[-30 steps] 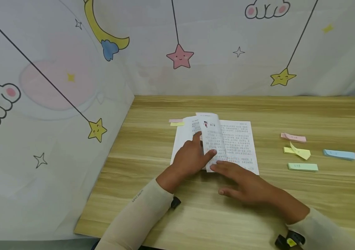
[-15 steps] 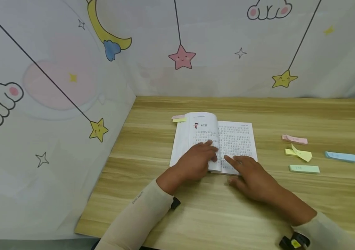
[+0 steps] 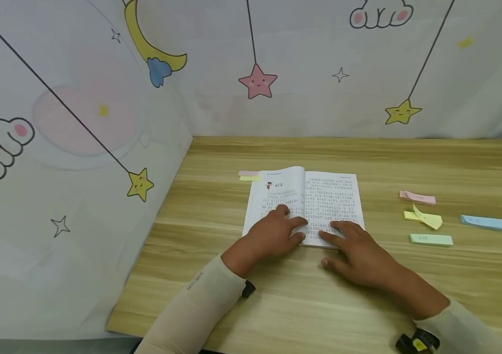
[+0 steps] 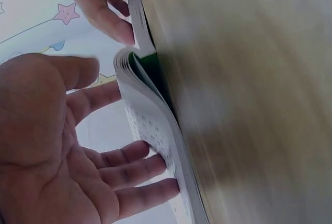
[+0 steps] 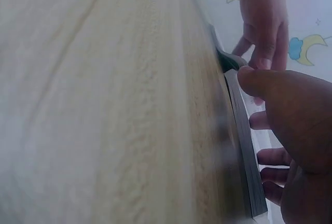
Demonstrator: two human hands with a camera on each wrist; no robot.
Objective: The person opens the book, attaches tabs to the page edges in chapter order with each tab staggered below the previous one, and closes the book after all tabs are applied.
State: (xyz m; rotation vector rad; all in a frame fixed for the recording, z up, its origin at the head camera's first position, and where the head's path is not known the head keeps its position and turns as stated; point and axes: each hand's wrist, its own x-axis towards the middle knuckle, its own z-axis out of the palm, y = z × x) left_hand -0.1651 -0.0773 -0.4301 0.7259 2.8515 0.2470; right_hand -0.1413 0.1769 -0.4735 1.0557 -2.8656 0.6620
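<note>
An open book (image 3: 332, 199) with printed pages lies on the wooden table, its left page bearing a small red figure near the top. Fingers spread, my left hand (image 3: 273, 233) rests on the lower part of the left page, near the spine. In the left wrist view its fingertips touch the page (image 4: 150, 115), which curves up toward the spine. My right hand (image 3: 357, 250) lies over the lower right page, fingertips on the paper and thumb by the bottom edge. A pink and a yellow sticky tab (image 3: 249, 178) stick out from the book's left edge.
Right of the book lie pads of sticky tabs: pink (image 3: 417, 197), yellow (image 3: 423, 219) with a lifted strip, green (image 3: 431, 240) and blue (image 3: 483, 222). A cartoon-printed cloth (image 3: 304, 108) stands behind and left of the wooden table (image 3: 304, 305).
The raised leaf has been turned over to the left and now lies flatter under my left hand. My right hand has shifted right, from the leaf's lower edge onto the right page.
</note>
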